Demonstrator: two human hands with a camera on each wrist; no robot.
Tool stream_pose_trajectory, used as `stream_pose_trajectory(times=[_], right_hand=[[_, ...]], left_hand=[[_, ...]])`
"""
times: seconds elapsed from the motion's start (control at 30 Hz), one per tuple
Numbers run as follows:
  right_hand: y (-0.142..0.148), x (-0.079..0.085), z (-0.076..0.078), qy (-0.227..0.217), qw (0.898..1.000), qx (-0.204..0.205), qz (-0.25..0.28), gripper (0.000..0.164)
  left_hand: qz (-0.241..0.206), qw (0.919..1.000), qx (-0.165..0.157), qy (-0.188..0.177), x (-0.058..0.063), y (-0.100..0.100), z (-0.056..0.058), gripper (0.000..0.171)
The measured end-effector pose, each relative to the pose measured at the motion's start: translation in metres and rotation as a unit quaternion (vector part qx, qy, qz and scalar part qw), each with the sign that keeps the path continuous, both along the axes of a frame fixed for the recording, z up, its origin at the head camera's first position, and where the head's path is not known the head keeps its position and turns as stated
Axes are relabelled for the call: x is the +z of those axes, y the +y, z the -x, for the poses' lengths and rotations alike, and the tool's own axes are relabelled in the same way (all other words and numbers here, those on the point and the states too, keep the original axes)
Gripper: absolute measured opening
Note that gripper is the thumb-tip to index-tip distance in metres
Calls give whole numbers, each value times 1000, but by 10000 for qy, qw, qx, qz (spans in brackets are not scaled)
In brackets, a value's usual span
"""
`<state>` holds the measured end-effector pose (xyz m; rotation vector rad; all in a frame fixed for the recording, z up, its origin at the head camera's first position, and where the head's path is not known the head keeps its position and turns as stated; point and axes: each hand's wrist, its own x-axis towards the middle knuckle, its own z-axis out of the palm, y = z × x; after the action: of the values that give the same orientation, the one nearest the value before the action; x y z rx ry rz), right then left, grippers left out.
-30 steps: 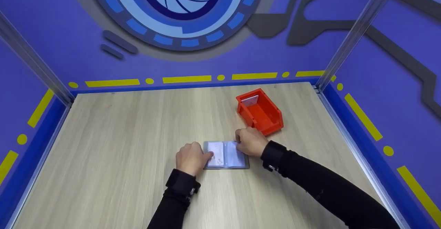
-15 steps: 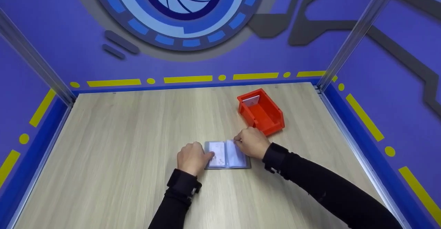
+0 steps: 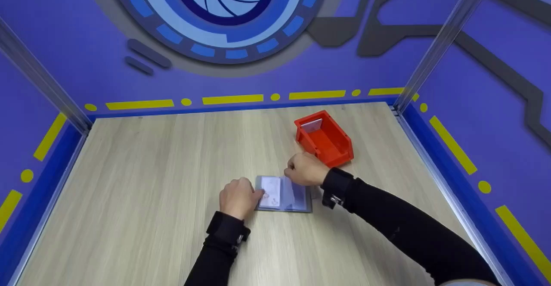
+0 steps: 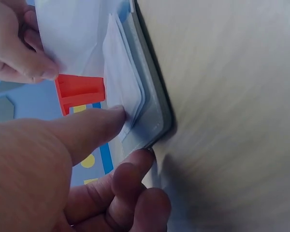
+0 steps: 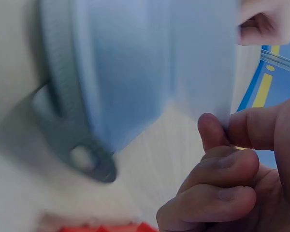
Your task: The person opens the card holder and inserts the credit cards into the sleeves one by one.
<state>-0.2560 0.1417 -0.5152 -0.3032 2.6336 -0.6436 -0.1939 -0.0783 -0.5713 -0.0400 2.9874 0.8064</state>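
The left hand [image 3: 239, 197] grips the left edge of a small booklet [image 3: 272, 189], thumb on the pages and fingers at the cover's edge, seemingly to stop it sliding, while the right hand [image 3: 306, 169] pinches a clear page [image 5: 203, 58] by its corner, presumably because a thin sheet lifts most easily there. The booklet lies open on the table [image 3: 172, 169] between the hands, likely flat for support, and the red bin [image 3: 325, 143] stands just beyond the right hand, perhaps set there to leave turning room.
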Motion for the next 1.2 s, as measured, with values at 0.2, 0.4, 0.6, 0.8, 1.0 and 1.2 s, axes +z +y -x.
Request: stream_pose_trajectory(times=[0.2, 0.4, 0.6, 0.8, 1.0, 1.2], right_hand=[[-19, 0, 5, -209, 9995, 98, 234, 41], [-41, -14, 11, -234, 9990, 145, 352, 44], [-51, -30, 8, -35, 9990, 368, 264, 48], [-53, -26, 4, -8, 9977, 547, 389, 42], [-45, 1, -1, 835, 9895, 864, 807, 30], [-31, 41, 3, 1257, 9841, 709, 1035, 27]], left_hand=[[-52, 9998, -16, 205, 1, -2, 0, 45], [-63, 9998, 92, 171, 2, -2, 0, 46], [-87, 9995, 48, 296, 2, 0, -2, 43], [-42, 9988, 12, 487, 3, -1, -2, 44], [-63, 9979, -29, 645, 3, 0, -3, 50], [-65, 9991, 25, 428, 0, 2, -2, 56]])
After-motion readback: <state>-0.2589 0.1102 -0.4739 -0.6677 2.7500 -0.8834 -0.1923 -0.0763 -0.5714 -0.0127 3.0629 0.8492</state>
